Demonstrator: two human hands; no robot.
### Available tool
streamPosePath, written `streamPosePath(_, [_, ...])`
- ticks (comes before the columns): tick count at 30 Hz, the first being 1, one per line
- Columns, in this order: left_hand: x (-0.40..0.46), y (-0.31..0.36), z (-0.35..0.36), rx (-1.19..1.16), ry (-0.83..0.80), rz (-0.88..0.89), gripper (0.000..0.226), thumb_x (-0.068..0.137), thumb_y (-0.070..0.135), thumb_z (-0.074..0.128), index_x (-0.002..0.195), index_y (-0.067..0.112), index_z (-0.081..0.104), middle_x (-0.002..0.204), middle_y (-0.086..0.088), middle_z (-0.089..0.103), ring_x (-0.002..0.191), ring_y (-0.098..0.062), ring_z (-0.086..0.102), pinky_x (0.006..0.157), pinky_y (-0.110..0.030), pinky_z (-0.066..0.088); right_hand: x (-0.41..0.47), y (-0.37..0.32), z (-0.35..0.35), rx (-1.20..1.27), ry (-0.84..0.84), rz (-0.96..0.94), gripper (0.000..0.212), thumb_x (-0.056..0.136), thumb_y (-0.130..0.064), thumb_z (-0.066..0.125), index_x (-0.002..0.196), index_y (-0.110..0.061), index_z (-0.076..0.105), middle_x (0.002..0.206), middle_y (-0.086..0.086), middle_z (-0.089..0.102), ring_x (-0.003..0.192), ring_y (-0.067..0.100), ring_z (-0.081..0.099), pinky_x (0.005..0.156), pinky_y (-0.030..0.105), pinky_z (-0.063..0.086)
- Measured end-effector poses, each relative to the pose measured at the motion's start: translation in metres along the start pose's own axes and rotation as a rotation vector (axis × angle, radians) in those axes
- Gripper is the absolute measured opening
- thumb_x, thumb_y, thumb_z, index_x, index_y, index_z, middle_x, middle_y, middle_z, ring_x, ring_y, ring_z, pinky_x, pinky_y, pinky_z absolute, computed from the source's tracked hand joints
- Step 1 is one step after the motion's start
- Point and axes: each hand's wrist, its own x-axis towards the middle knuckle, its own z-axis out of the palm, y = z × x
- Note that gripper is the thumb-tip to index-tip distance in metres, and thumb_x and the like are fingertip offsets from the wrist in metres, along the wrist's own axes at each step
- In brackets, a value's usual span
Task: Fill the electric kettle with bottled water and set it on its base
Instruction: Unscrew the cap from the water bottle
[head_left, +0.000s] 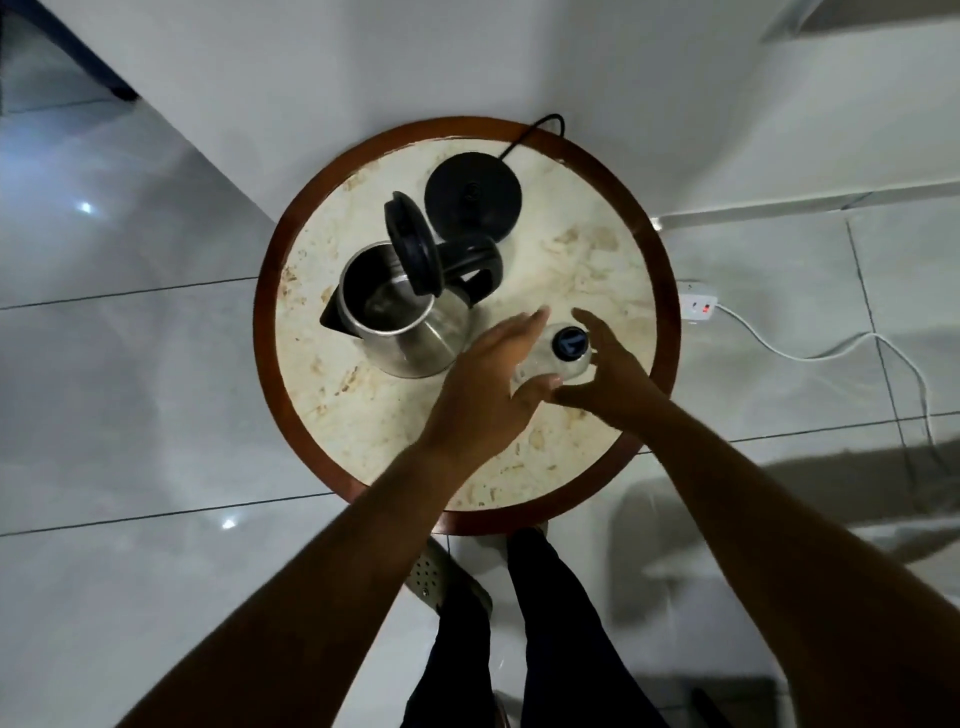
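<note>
Steel kettle (400, 317) stands lid-up, off its base (472, 195); both hands, left (493, 379) and right (608, 374), loosely cup the capped bottle (558, 356), neither grip closed.

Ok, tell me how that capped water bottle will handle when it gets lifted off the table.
The bottle looks like clear thin plastic, so it may flex under a squeeze. Its dark cap is on, so spilling seems unlikely. Standing upright and narrow, it could tip if nudged; the left hand and right hand flank it.
</note>
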Motion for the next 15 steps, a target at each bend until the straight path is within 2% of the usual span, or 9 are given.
streamPosePath(2, [0.021,0.013,-0.004,0.060,-0.101,0.085,0.058,0.092,0.030,0.058,0.145,0.026,0.035,0.149,-0.005,0.043,0.137,-0.014,0.036,0.106,-0.026,0.034,0.002,0.003,0.012,0.037,0.058,-0.094,0.091,0.066,-0.019,0.088,0.141,-0.016,0.036,0.129,0.000,0.055,0.118,0.015,0.052,0.097,0.024,0.042])
streamPosePath(4, [0.033,0.018,-0.003,0.116,-0.158,0.146,0.054,0.092,0.022,0.060,0.142,0.023,0.042,0.141,-0.007,0.053,0.128,-0.017,0.049,0.105,-0.025,0.039,0.005,0.009,0.021,0.092,0.116,-0.114,0.080,0.067,-0.017,0.087,0.134,-0.020,0.044,0.116,-0.010,0.057,0.109,0.010,0.056,0.088,0.015,0.043])
streamPosePath(7, [0.040,0.018,-0.001,0.117,-0.082,0.134,0.044,0.087,0.024,0.067,0.129,0.016,0.059,0.119,-0.006,0.069,0.108,-0.017,0.064,0.094,-0.022,0.047,0.010,0.017,0.031,0.158,0.187,-0.074,0.070,0.064,-0.022,0.085,0.120,-0.037,0.047,0.104,-0.023,0.059,0.096,0.007,0.059,0.087,0.033,0.051])
streamPosePath(9, [0.037,0.020,0.005,-0.012,-0.008,0.019,0.044,0.081,0.026,0.073,0.122,0.013,0.064,0.119,-0.005,0.069,0.107,-0.015,0.064,0.093,-0.028,0.051,0.011,0.019,0.034,0.191,0.211,-0.061,0.064,0.060,-0.042,0.082,0.112,-0.052,0.046,0.098,-0.028,0.059,0.094,0.003,0.060,0.086,0.033,0.053])
streamPosePath(12, [0.031,0.026,0.020,-0.059,0.135,-0.044,0.045,0.077,0.030,0.075,0.118,0.014,0.066,0.119,-0.002,0.069,0.108,-0.011,0.063,0.087,-0.029,0.055,0.010,0.016,0.043,0.197,0.248,-0.083,0.049,0.057,-0.078,0.063,0.102,-0.073,0.043,0.097,-0.042,0.058,0.102,-0.004,0.060,0.078,0.007,0.047])
streamPosePath(13, [0.029,0.028,0.022,-0.048,0.160,-0.021,0.046,0.079,0.032,0.073,0.120,0.015,0.064,0.120,-0.002,0.069,0.109,-0.011,0.063,0.086,-0.026,0.055,0.011,0.017,0.046,0.190,0.268,-0.108,0.048,0.059,-0.085,0.056,0.103,-0.074,0.043,0.100,-0.046,0.056,0.104,-0.011,0.057,0.079,0.006,0.045])
streamPosePath(15, [0.029,0.031,0.020,-0.034,0.129,0.043,0.050,0.084,0.035,0.067,0.130,0.018,0.057,0.125,-0.003,0.066,0.114,-0.011,0.061,0.088,-0.022,0.053,0.012,0.018,0.048,0.169,0.311,-0.143,0.050,0.060,-0.088,0.052,0.105,-0.067,0.046,0.106,-0.034,0.060,0.104,-0.008,0.058,0.087,0.019,0.049])
